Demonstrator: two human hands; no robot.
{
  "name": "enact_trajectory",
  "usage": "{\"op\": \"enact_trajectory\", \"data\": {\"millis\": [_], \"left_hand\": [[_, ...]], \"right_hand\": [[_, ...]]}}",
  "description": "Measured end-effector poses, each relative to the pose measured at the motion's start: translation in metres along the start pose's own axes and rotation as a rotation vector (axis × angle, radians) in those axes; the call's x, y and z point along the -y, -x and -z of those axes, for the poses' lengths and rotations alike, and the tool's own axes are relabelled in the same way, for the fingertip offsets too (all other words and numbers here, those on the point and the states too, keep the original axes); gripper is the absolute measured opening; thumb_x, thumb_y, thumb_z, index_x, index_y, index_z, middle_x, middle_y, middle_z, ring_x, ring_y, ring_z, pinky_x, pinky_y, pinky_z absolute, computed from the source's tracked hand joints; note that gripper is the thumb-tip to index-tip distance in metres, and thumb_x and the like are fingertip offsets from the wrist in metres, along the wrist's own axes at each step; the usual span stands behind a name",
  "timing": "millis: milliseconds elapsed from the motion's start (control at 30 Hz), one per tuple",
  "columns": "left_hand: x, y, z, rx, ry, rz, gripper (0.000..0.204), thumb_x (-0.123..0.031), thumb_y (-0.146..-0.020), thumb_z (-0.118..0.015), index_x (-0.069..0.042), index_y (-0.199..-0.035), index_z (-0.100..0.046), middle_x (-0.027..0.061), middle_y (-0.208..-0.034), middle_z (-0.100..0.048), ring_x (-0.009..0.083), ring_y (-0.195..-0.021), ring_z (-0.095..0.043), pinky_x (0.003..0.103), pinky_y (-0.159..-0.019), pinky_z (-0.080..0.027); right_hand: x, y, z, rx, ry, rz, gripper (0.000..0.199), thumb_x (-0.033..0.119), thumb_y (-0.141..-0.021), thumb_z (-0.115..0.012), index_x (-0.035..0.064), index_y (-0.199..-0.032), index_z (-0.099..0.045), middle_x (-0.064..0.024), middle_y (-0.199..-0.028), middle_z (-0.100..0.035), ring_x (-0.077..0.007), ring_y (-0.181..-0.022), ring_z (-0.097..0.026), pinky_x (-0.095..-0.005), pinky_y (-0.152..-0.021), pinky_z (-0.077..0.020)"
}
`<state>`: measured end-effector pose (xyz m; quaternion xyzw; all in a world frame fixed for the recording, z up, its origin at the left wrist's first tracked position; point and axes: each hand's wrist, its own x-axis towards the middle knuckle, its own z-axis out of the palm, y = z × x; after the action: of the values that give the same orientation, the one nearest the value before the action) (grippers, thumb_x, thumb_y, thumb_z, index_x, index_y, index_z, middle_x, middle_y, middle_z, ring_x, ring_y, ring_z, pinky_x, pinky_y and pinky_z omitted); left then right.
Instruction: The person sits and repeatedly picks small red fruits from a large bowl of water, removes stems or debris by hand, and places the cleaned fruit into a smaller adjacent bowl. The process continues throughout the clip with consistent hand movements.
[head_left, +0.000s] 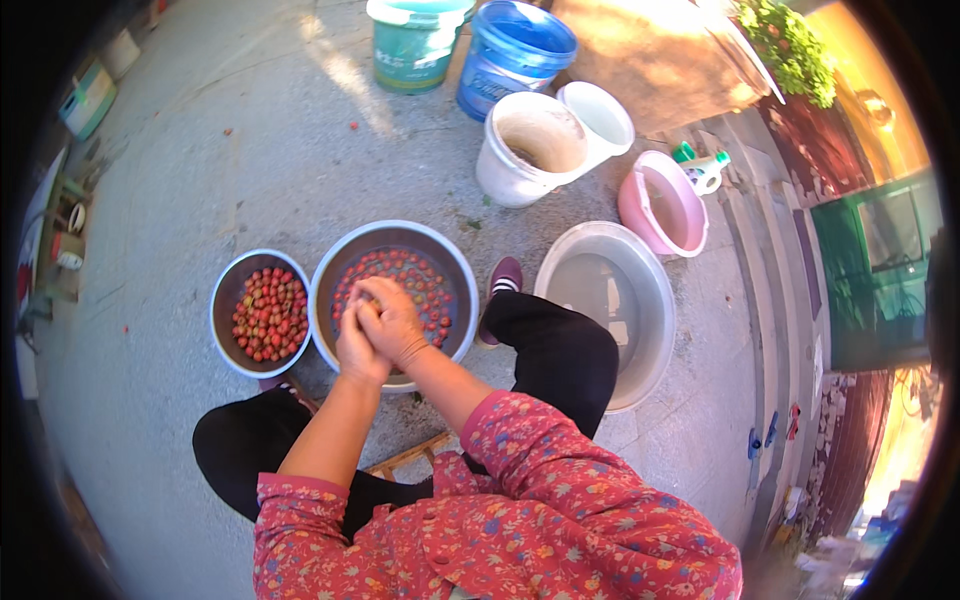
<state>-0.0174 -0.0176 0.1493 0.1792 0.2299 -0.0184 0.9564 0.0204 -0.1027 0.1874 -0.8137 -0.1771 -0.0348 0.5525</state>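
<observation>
Over the round metal basin of small red fruits, both hands press clasped together, contents hidden.

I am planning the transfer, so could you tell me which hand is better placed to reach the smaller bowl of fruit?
Probably the left hand: the smaller bowl sits on its side, while the right hand is farther away.

Sunlit concrete yard floor, green door
</observation>
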Motion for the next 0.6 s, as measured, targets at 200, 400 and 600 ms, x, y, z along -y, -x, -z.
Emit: {"op": "enact_trajectory", "data": {"millis": [200,400,600], "left_hand": [[-0.020,0.010,-0.023,-0.071,-0.079,-0.070,0.059,-0.051,-0.104,-0.029,-0.020,-0.154,-0.025,0.0126,-0.157,-0.028,0.0361,-0.137,-0.038,0.052,-0.108,-0.039],[-0.003,0.021,-0.024,-0.062,-0.008,0.089,0.051,-0.046,-0.105,-0.036,-0.013,-0.143,-0.041,0.0096,-0.145,-0.044,0.0255,-0.129,-0.048,0.049,-0.102,-0.045],[0.002,0.025,-0.033,-0.147,0.038,0.202,0.049,-0.045,-0.105,-0.034,-0.011,-0.138,-0.047,0.0072,-0.136,-0.053,0.0208,-0.124,-0.053,0.038,-0.106,-0.044]], "right_hand": [[0.018,0.031,-0.014,0.085,0.006,0.042,0.037,0.014,-0.087,-0.062,0.0037,-0.122,-0.062,-0.0189,-0.128,-0.059,-0.0339,-0.120,-0.056,-0.0388,-0.103,-0.0424],[0.000,0.014,-0.008,0.146,-0.006,-0.014,0.042,0.015,-0.091,-0.054,-0.0007,-0.130,-0.055,-0.0231,-0.142,-0.049,-0.0379,-0.134,-0.044,-0.0392,-0.113,-0.0331],[-0.009,0.012,0.003,0.235,0.090,-0.136,0.040,0.012,-0.094,-0.048,0.0048,-0.132,-0.058,-0.0208,-0.139,-0.053,-0.0314,-0.137,-0.044,-0.0367,-0.115,-0.0305]]}}
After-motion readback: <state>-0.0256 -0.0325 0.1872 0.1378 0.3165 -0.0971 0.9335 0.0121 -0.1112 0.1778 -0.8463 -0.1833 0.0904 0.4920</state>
